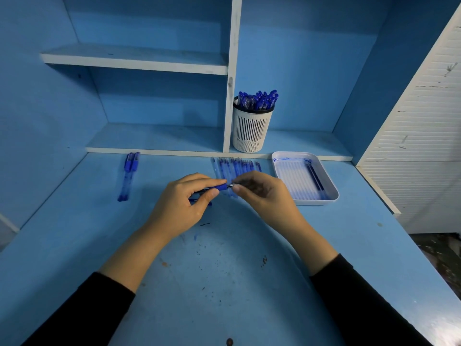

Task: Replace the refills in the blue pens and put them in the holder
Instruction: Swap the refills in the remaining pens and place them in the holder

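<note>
Gripping a blue pen [218, 188] above the middle of the worktop [224, 283], the left hand [184, 203] curls round its barrel while the right hand [264, 193] pinches the tip end; fitting or removing, too small to tell. The holder [252, 131] at the back edge looks nearly full; two pens [129, 176] wait back-left. Room to move lies toward the near edge; a tray [334, 196] sits back-right

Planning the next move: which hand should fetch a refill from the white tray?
Probably right. The tray lies just beyond the right hand, which only pinches the pen at its tip; the left hand grips the barrel and would have to cross over.
</note>
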Demonstrator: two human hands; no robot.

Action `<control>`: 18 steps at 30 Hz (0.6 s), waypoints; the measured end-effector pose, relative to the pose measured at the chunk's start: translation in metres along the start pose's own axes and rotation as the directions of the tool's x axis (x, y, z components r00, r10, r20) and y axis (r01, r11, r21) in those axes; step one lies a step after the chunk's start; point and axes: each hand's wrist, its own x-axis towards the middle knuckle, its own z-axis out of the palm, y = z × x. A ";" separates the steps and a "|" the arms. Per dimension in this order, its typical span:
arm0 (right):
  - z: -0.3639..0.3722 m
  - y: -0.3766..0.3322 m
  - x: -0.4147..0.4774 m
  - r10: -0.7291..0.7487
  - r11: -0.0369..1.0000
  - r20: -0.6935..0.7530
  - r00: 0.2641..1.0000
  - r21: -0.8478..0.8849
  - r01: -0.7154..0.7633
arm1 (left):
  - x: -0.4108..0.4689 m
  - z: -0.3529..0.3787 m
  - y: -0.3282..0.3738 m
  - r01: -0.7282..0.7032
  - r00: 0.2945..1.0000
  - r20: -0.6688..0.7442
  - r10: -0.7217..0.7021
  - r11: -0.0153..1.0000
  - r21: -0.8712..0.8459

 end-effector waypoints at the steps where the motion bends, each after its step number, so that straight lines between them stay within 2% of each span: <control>1: 0.000 0.000 0.000 0.008 1.000 0.000 1.000 0.019 -0.008 | 0.000 0.000 0.000 0.000 1.000 0.001 0.000 1.000 -0.001; 3: 0.000 -0.001 -0.001 0.024 0.997 0.000 1.000 0.069 -0.024 | 0.000 0.000 0.000 0.006 1.000 -0.002 -0.006 1.000 -0.006; 7: 0.002 0.001 -0.001 -0.001 1.000 -0.013 1.000 0.017 0.001 | -0.001 0.001 -0.001 0.018 1.000 -0.002 -0.018 1.000 -0.012; 10: 0.001 0.000 -0.001 0.022 0.999 -0.019 1.000 0.046 -0.021 | 0.000 0.000 -0.001 0.018 1.000 -0.008 -0.018 1.000 -0.014; 18: 0.005 -0.003 0.000 0.021 0.999 -0.045 0.999 -0.044 -0.023 | -0.002 0.001 -0.003 -0.010 0.999 -0.038 0.010 1.000 0.017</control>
